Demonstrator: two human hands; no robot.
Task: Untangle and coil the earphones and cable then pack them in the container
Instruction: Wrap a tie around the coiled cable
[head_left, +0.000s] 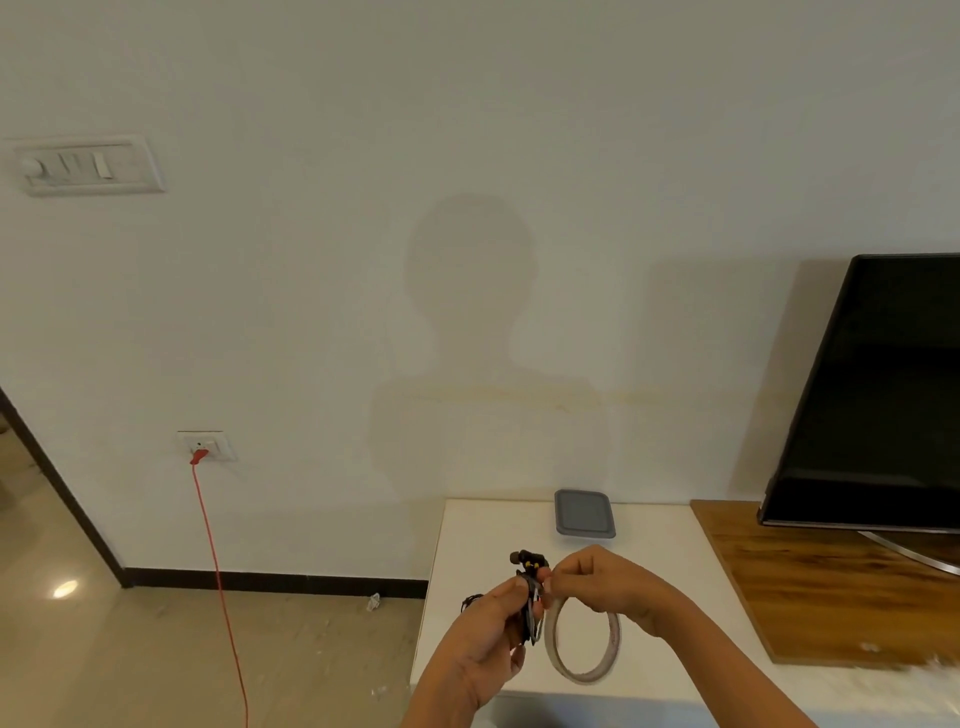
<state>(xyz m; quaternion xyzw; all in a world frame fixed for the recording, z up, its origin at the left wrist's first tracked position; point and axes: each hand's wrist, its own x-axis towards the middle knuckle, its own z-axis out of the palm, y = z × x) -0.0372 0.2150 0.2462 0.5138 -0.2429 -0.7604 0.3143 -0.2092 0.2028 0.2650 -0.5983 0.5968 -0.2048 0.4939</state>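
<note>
While the left hand (492, 635) grips the black earphones (530, 562) above the table's (483, 535) front edge and the right hand (597, 582) pinches their cord (533, 617), coiling seems unfinished; next comes the grey container (584, 514) at the back edge.

Black earphones (530, 562) bear yellow marks. At their one o'clock, a grey container (584, 513); at three, brown wood-grain board (831, 587); at nine, red cord (220, 582).

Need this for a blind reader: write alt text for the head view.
The left hand and right hand hold black earphones above a white table, beside a pale loop. A grey container sits behind, a television at right.
</note>
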